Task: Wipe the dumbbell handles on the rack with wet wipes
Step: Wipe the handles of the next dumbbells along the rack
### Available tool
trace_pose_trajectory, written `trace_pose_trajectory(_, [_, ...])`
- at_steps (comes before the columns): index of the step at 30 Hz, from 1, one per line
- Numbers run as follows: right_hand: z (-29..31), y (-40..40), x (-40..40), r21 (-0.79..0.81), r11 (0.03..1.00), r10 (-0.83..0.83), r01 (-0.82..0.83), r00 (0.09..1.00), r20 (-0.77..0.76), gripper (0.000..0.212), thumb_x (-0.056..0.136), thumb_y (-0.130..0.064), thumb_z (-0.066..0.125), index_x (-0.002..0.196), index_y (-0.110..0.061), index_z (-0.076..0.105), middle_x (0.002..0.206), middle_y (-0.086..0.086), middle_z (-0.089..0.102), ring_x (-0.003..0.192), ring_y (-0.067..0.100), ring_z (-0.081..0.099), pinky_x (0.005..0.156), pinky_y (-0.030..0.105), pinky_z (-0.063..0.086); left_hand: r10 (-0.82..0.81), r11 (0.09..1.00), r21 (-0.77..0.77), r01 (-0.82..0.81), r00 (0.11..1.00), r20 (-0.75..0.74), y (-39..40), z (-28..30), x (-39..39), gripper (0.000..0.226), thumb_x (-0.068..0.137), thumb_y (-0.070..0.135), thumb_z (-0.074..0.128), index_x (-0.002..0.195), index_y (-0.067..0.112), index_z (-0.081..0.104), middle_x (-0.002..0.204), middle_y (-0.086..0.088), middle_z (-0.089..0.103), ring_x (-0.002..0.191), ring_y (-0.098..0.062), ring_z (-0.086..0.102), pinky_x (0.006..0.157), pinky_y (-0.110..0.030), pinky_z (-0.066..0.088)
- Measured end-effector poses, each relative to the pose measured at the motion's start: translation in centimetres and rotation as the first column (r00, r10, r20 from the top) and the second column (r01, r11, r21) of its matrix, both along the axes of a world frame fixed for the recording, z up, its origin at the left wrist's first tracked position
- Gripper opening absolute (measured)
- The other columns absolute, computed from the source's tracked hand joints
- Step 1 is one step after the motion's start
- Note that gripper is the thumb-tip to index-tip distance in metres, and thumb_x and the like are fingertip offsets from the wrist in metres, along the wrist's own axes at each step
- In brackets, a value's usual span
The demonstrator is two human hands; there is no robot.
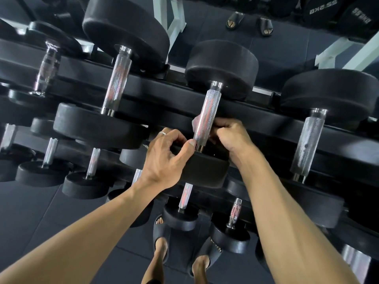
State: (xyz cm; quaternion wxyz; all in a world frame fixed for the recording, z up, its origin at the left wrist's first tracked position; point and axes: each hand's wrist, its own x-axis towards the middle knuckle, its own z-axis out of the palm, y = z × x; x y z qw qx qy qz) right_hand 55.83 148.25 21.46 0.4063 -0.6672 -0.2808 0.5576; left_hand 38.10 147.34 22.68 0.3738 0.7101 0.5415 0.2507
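The dumbbell handle (206,117) is gripped low down by the right hand (233,136), while the near weight (205,169) is clasped by the left hand (166,158).

Gym floor, sandals and a mirror around the weights.

Dark floor mats (61,212) with thin seams cover the ground below. At the bottom, two feet in black sandals (162,238) stand on the mats, toes toward the rack. A silver ring (163,133) sits on one finger. At the top, white frame legs (174,21) stand on the same dark flooring, and a second pair of black sandals (250,23) with toes showing appears upside down there, as in a mirror. Beside them, black weights marked in white (323,9) read reversed.
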Motion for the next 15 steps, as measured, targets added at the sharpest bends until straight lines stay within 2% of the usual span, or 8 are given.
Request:
trace_pose_trajectory(2, [0.1,0.8,0.0,-0.003,0.988,-0.150,0.152,0.978,-0.145,0.053,0.084,0.021,0.045,0.069,-0.019,0.077,0.073,0.002,0.076,0.063,0.011,0.065,0.060,0.023,0.054,0.001,1.000,-0.003,-0.001,1.000,-0.004,0.0,0.0,0.0,0.048,0.079,0.060,0.042,0.073,0.016,0.060,0.078,0.009,0.053,0.079,-0.005,0.051,0.068,-0.014,0.035])
trace_pose_trajectory(4, [0.3,2.7,0.6,-0.024,0.932,-0.354,0.361,0.895,-0.271,0.045,0.086,0.021,0.044,0.080,-0.012,0.074,0.094,0.013,0.077,0.078,0.021,0.069,0.069,0.028,0.059,0.002,1.000,-0.009,-0.002,1.000,-0.003,-0.1,0.1,-0.1,0.048,0.079,0.060,0.043,0.073,0.015,0.060,0.077,0.009,0.053,0.080,-0.006,0.051,0.068,-0.015,0.035])
trace_pose_trajectory(5, [0.4,3.4,0.8,-0.023,0.919,-0.383,0.394,0.876,-0.293,0.042,0.086,0.021,0.045,0.084,-0.010,0.073,0.099,0.016,0.076,0.084,0.024,0.070,0.072,0.031,0.060,0.000,1.000,-0.012,0.000,1.000,-0.002,0.0,0.1,-0.1,0.049,0.079,0.059,0.043,0.073,0.015,0.061,0.077,0.009,0.053,0.080,-0.007,0.052,0.069,-0.017,0.036])
trace_pose_trajectory(7, [0.3,3.0,0.9,-0.016,0.949,-0.311,0.316,0.921,-0.235,0.043,0.085,0.021,0.044,0.083,-0.011,0.073,0.087,0.009,0.078,0.081,0.021,0.071,0.074,0.031,0.059,-0.001,1.000,-0.018,0.001,1.000,-0.004,0.0,0.0,0.0,0.048,0.079,0.059,0.043,0.073,0.014,0.061,0.077,0.008,0.053,0.080,-0.011,0.053,0.069,-0.022,0.038])
trace_pose_trajectory(9, [0.0,0.7,0.8,-0.035,0.994,-0.108,0.105,0.987,-0.123,0.044,0.083,0.022,0.045,0.081,-0.010,0.075,0.075,0.005,0.076,0.068,0.016,0.067,0.066,0.028,0.057,0.001,1.000,-0.018,-0.001,1.000,-0.005,0.0,0.1,0.0,0.049,0.079,0.059,0.043,0.073,0.014,0.060,0.077,0.008,0.053,0.081,-0.013,0.053,0.070,-0.026,0.039])
trace_pose_trajectory(11, [-0.2,-0.8,0.7,-0.073,0.996,0.045,-0.050,0.997,-0.070,0.034,0.081,0.021,0.051,0.095,0.001,0.075,0.090,0.021,0.075,0.070,0.020,0.065,0.058,0.022,0.052,0.000,1.000,-0.021,-0.001,1.000,-0.010,0.0,0.2,0.0,0.049,0.079,0.060,0.042,0.074,0.014,0.060,0.078,0.007,0.053,0.082,-0.013,0.053,0.071,-0.028,0.040])
trace_pose_trajectory(13, [-0.7,0.2,1.5,-0.060,0.997,-0.058,0.051,0.993,-0.105,0.032,0.081,0.021,0.053,0.104,0.007,0.072,0.107,0.029,0.071,0.082,0.028,0.067,0.064,0.024,0.057,-0.003,1.000,-0.026,0.003,1.000,-0.011,0.0,0.2,0.0,0.050,0.079,0.060,0.042,0.074,0.015,0.060,0.078,0.007,0.053,0.082,-0.012,0.053,0.072,-0.028,0.041])
trace_pose_trajectory(15, [-0.5,2.0,2.2,-0.027,0.982,-0.187,0.185,0.969,-0.161,0.032,0.083,0.019,0.055,0.105,0.004,0.072,0.108,0.024,0.072,0.089,0.028,0.070,0.075,0.030,0.060,-0.006,1.000,-0.025,0.006,1.000,-0.015,-0.1,0.3,0.0,0.049,0.079,0.060,0.042,0.074,0.015,0.060,0.078,0.007,0.053,0.082,-0.012,0.052,0.072,-0.028,0.040])
